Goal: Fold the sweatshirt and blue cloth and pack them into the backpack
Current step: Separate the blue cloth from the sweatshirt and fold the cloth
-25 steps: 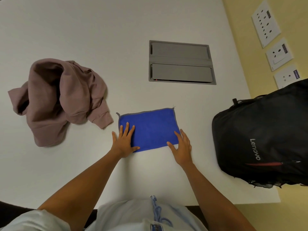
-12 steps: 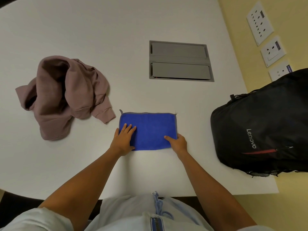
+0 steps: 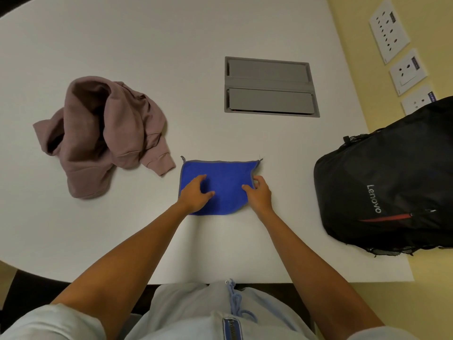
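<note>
The blue cloth point(image 3: 226, 177), folded into a small rectangle, lies on the white table point(image 3: 137, 42) in front of me. My left hand point(image 3: 196, 193) rests on the cloth's left half, fingers arched and fingertips pressing down. At the cloth's right edge my right hand point(image 3: 259, 193) pinches the edge between thumb and fingers. The dusty-pink sweatshirt point(image 3: 105, 133) sits crumpled in a heap to the left, one cuff close to the cloth's far left corner. The black backpack point(image 3: 382, 192) lies at the table's right edge, apart from both hands.
A grey cable hatch point(image 3: 269, 87) is set flush in the table beyond the cloth. White wall sockets point(image 3: 389, 30) are on the yellow wall at the right. The table's near edge runs just in front of my body.
My right hand moved from the cloth's near right corner up to its right edge and now pinches it. My left hand's flat fingers have arched. The cloth's near edge has bowed.
</note>
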`<state>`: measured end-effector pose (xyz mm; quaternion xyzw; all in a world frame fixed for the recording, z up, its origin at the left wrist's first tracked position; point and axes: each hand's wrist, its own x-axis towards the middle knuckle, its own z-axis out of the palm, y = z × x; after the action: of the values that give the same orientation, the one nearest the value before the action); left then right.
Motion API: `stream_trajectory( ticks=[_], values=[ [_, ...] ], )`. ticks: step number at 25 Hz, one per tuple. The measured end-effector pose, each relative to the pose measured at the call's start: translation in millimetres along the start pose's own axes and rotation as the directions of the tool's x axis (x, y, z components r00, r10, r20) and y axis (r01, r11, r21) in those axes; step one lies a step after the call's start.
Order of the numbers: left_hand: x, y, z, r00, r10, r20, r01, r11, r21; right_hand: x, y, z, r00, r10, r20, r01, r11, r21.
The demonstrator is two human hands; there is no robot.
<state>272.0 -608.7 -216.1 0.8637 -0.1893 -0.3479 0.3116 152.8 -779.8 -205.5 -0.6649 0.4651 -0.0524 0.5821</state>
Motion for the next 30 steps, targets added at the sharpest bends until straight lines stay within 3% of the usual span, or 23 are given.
stream_trajectory(
  ticks=[3,5,6,8,10,13,19,22,25,27,30],
  values=[
    [2,28,-1,0.996,-0.058,0.062,0.079,0.900,-0.428,-8,-15,11,0.985,-0.157,0.076,0.165,0.979,-0.119],
    [1,41,-2,0.977,-0.097,0.188,0.201,0.702,-0.683,-19,-24,23,0.958,-0.245,0.151,0.267,0.951,-0.153],
    [1,45,-4,0.965,-0.087,0.249,0.249,0.612,-0.750,-25,-26,31,0.943,-0.274,0.191,0.306,0.938,-0.163],
    [2,45,-6,0.963,-0.063,0.263,0.253,0.549,-0.797,-34,-25,47,0.906,-0.319,0.277,0.377,0.907,-0.189],
    [4,39,-8,0.977,-0.094,0.191,0.210,0.577,-0.790,-37,-17,58,0.857,-0.332,0.393,0.436,0.875,-0.211],
    [8,29,-13,0.980,-0.164,0.116,0.198,0.697,-0.689,-43,-5,60,0.810,-0.326,0.487,0.469,0.859,-0.204],
    [14,8,-36,0.995,-0.077,0.065,0.101,0.763,-0.638,-35,2,52,0.855,-0.428,0.292,0.488,0.855,-0.176],
    [15,-20,-43,0.979,-0.203,0.016,0.162,0.726,-0.668,-27,8,53,0.883,-0.332,0.331,0.429,0.857,-0.286],
    [13,-43,-46,0.939,-0.335,0.076,0.294,0.669,-0.682,-22,18,58,0.897,-0.212,0.388,0.361,0.858,-0.365],
    [14,-50,-45,0.939,-0.337,0.072,0.301,0.702,-0.645,-21,25,61,0.901,-0.165,0.402,0.337,0.849,-0.407],
    [15,-55,-47,0.932,-0.357,-0.058,0.277,0.806,-0.523,-19,29,64,0.902,-0.130,0.412,0.314,0.852,-0.418]
  ],
)
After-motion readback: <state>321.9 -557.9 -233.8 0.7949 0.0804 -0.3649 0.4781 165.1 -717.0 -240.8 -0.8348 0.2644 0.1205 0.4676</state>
